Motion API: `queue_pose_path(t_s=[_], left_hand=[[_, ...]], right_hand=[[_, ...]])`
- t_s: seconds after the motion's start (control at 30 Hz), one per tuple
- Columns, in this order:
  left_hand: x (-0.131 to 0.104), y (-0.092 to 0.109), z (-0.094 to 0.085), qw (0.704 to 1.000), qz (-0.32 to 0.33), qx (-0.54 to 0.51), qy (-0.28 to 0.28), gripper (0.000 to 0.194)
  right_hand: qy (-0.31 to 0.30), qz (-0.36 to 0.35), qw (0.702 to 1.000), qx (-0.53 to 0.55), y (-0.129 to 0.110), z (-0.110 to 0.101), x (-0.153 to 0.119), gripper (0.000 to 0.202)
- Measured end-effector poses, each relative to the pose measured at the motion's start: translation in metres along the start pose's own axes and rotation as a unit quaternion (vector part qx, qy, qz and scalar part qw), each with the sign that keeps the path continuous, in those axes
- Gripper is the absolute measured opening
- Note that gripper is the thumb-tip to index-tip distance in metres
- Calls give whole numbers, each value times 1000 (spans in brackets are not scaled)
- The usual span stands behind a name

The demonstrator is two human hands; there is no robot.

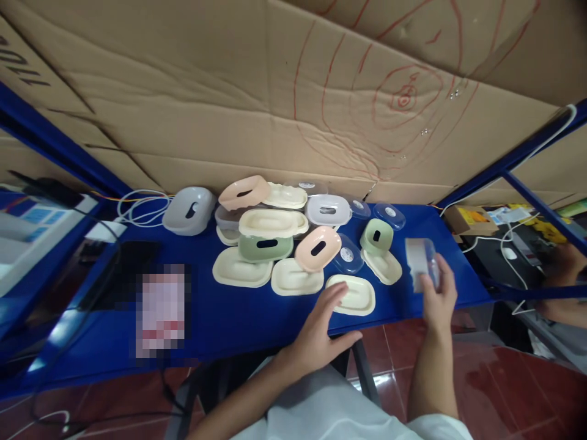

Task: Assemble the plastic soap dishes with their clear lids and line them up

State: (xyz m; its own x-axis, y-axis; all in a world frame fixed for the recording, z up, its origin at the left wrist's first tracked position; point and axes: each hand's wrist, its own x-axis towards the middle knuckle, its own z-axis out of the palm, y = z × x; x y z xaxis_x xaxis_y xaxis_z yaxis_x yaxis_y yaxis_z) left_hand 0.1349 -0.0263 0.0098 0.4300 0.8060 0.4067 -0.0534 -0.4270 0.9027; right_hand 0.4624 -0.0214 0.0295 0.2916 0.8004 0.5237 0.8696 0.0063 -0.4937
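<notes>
My right hand (439,293) grips a clear plastic piece (420,263) with a whitish patch over the right end of the blue table. Fingers apart and holding nothing, my left hand (323,327) hovers by the front edge, its fingertips over a cream tray (358,296). Behind it lie more cream trays (298,278), a peach cover (318,249) with a slot, a green cover (266,247) and a clear lid (347,253). A smaller green cover (377,236) rests against another cream tray (386,267).
A grey box (189,211) and coiled white cable (144,209) stand at the back left. Cardboard (206,91) walls the back. Blue posts (541,208) rise at the sides. At far right, another person's arm (545,299) shows beyond the frame.
</notes>
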Motion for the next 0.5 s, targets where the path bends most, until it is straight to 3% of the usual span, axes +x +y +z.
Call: queue_pose_path(t_s=[0.03,0.1,0.17,0.2,0.27,0.33,0.37,0.43,0.5], left_hand=[[6,3,2,996,-25,-78,21,97],[18,7,3,977,-58,-200,45,116],[26,10,-1,962,-74,-252,69,118],[27,11,-5,960,-77,-253,87,116],[24,10,-14,963,-81,-225,124,114],[16,8,-20,965,-89,-192,153,113],[10,7,-22,965,-96,-182,160,113],[0,6,-23,965,-110,-174,161,112],[-7,5,-21,965,-117,-175,158,112]], right_hand=[[-30,-16,996,77,-31,3,-11,71],[-158,-85,965,189,-85,11,-29,74],[-199,-126,942,240,-119,21,-32,79],[-191,-132,942,244,-125,27,-27,79],[-113,-109,968,196,-119,39,-5,73],[-23,-66,995,70,-96,53,28,67],[-7,-60,998,-1,-83,60,45,65],[-65,-101,990,-78,-60,73,74,60],[-129,-151,977,-77,-49,81,93,58]])
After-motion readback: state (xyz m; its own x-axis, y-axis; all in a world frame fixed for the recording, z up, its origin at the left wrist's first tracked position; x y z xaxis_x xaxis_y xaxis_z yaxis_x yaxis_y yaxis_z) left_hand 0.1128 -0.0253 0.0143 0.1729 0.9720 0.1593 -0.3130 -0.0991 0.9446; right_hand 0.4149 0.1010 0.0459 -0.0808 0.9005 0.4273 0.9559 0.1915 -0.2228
